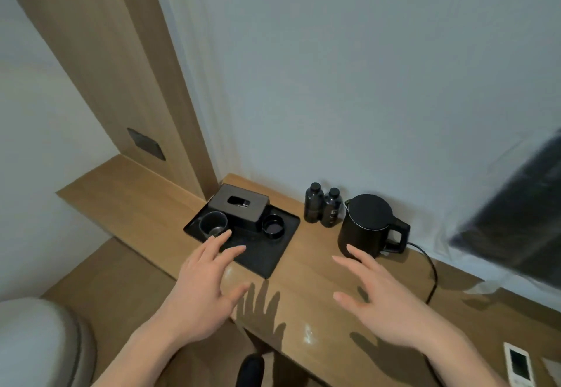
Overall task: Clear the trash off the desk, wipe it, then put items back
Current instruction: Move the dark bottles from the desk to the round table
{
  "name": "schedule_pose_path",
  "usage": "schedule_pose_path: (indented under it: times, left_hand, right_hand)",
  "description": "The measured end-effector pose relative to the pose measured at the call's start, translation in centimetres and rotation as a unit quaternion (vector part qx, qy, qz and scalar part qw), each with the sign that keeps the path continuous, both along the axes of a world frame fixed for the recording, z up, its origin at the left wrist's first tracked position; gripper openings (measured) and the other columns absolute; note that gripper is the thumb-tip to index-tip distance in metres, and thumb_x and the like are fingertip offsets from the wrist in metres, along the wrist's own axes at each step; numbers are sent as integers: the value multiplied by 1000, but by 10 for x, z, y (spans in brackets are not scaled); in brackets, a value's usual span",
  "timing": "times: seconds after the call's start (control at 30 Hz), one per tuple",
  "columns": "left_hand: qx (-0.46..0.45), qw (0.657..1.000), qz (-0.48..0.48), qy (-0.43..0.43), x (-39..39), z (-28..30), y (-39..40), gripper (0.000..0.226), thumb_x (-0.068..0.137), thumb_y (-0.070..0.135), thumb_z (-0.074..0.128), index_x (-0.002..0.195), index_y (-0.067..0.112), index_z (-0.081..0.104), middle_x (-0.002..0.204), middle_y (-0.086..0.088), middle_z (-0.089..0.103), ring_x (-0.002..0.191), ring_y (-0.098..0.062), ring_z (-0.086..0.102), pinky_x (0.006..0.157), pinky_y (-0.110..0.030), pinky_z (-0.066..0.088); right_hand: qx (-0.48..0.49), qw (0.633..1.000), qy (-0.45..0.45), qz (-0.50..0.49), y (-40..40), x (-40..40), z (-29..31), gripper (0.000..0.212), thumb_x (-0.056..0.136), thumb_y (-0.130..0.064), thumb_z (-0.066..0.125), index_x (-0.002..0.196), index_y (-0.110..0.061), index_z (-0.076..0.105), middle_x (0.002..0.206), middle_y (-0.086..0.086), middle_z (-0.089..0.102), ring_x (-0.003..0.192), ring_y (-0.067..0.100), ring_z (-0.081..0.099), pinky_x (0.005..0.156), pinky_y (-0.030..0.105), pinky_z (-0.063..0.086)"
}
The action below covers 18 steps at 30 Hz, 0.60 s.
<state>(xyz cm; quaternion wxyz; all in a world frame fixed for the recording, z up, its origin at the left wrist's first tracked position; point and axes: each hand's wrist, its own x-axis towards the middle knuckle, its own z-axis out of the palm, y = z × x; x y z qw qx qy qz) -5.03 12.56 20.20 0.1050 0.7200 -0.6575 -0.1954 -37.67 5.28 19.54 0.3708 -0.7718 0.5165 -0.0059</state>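
A wooden desk (303, 274) runs along a pale wall. On it lies a black tray (264, 260) carrying a black tissue box (239, 206), a dark cup (213, 223) and a low round black holder (273, 226). Right of the tray stand two dark bottles (321, 207) and a black kettle (365, 224) with its cord (432, 271). My left hand (203, 289) hovers over the tray's near edge, fingers spread, holding nothing. My right hand (379, 301) hovers over the desk in front of the kettle, fingers straight and empty.
A white remote (519, 367) lies at the desk's near right edge. A dark blurred screen (516, 219) hangs at the right. A pale rounded seat (39, 341) stands at the lower left beside a lower wooden ledge (121, 186).
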Motion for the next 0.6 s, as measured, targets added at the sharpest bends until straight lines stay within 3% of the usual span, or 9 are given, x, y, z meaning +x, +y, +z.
schedule_pose_path:
  times: [0.13, 0.3, 0.4, 0.6]
  left_hand:
    - [9, 999, -47, 13, 11, -3, -49, 67, 97, 62, 56, 157, 48, 29, 170, 24, 2, 159, -11, -1, 129, -39, 8]
    - [8, 995, -97, 12, 40, -12, -96, 68, 97, 63, 56, 157, 48, 27, 169, 24, 3, 159, -11, 1, 130, -40, 10]
    - [25, 992, -125, 15, 62, -23, -119, 68, 97, 63, 56, 157, 48, 28, 169, 23, 3, 159, -11, 0, 130, -40, 11]
    - [69, 980, -187, 16, 78, -40, -160, 69, 97, 58, 59, 158, 47, 27, 171, 21, 2, 159, -12, -1, 130, -46, 12]
  right_hand:
    - [9, 998, 17, -56, -14, 21, -1, 68, 98, -60, 56, 157, -53, 24, 164, -36, -4, 134, -2, 38, 115, 26, 34]
    - [-4, 995, 23, -102, -38, 58, -4, 66, 99, -58, 58, 157, -51, 28, 166, -32, 0, 150, 2, 29, 121, 28, 27]
    - [-23, 991, 42, -125, -51, 79, -14, 67, 97, -59, 58, 157, -50, 28, 167, -31, 3, 152, 3, 26, 122, 32, 32]
    - [-9, 982, 6, -186, -62, 101, -27, 61, 98, -53, 61, 153, -48, 36, 164, -28, 16, 134, -2, 41, 109, 23, 37]
